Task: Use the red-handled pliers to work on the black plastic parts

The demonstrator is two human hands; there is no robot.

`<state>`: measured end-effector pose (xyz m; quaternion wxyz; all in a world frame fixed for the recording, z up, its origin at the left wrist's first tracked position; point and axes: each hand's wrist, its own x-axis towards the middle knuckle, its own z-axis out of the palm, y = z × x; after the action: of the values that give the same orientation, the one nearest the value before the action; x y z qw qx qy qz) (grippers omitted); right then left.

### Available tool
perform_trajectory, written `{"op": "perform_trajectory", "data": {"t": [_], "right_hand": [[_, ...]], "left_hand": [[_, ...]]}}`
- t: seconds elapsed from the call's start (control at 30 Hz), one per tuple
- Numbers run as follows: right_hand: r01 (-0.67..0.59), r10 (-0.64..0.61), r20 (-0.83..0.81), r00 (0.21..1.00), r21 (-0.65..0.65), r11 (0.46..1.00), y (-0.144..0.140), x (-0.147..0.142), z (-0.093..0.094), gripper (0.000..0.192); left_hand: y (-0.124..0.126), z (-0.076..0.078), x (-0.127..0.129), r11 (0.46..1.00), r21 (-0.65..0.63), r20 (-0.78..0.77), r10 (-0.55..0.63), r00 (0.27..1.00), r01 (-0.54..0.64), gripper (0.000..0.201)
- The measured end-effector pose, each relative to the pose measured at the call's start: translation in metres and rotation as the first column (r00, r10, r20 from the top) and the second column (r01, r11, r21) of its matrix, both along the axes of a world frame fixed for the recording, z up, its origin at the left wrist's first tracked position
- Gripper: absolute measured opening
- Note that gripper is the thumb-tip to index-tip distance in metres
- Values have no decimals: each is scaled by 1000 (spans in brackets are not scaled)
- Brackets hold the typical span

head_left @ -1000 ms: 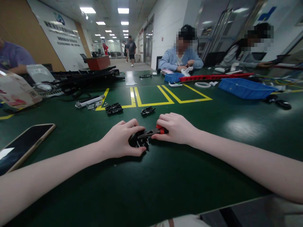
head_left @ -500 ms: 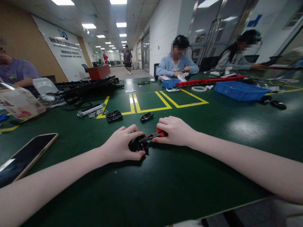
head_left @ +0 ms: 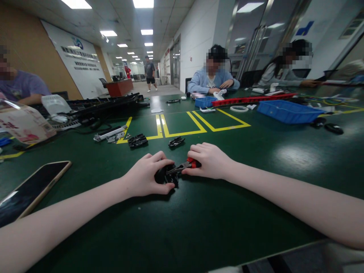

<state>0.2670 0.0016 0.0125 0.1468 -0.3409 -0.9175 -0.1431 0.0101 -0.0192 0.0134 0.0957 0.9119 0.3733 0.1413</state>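
While steadying a black part (head_left: 160, 176) on the table (head_left: 182, 227), in the head view, pinches it between thumb and fingers of the left hand (head_left: 148, 175), probably to resist any twist from the pliers (head_left: 182, 167). Wraps the right hand (head_left: 212, 161) closed around their red handles (head_left: 193, 162), nose slanted over the part, perhaps for a firm bite. Has a larger black piece (head_left: 137, 141) and a smaller black piece (head_left: 176, 142) lying beyond, likely for easy reach.

My left hand (head_left: 151, 173) and right hand (head_left: 211, 161) bare, slim-fingered. Smooth, slender forearms (head_left: 88, 200), uncovered to frame edges. Pale, off-white fabric (head_left: 226, 270) at bottom edge; garment unclear.
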Motion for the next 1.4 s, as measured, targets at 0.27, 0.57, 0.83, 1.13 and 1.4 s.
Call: {"op": "perform_trajectory", "data": {"t": [0.27, 0.57, 0.83, 1.13, 1.4], "right_hand": [[28, -38, -99, 994, -101, 995, 3, 9, 2, 45], [24, -38, -110, 993, -122, 992, 3, 10, 3, 46], [-7, -7, -139, 990, -101, 995, 1, 11, 3, 43], [-29, 14, -139, 990, -112, 993, 1, 11, 2, 43], [-56, 35, -155, 987, -134, 989, 2, 11, 2, 43]], "left_hand": [[-2, 1, 0, 998, 57, -8, 41, 999, -40, 61], [-3, 0, -3, 991, 98, -6, 90, 996, -89, 74], [-6, 4, -3, 995, 8, -27, 95, 995, -95, 65], [-3, 6, -3, 997, -74, -55, 11, 998, -15, 38], [-4, 3, -4, 999, -11, -72, 45, 996, -46, 41]]}}
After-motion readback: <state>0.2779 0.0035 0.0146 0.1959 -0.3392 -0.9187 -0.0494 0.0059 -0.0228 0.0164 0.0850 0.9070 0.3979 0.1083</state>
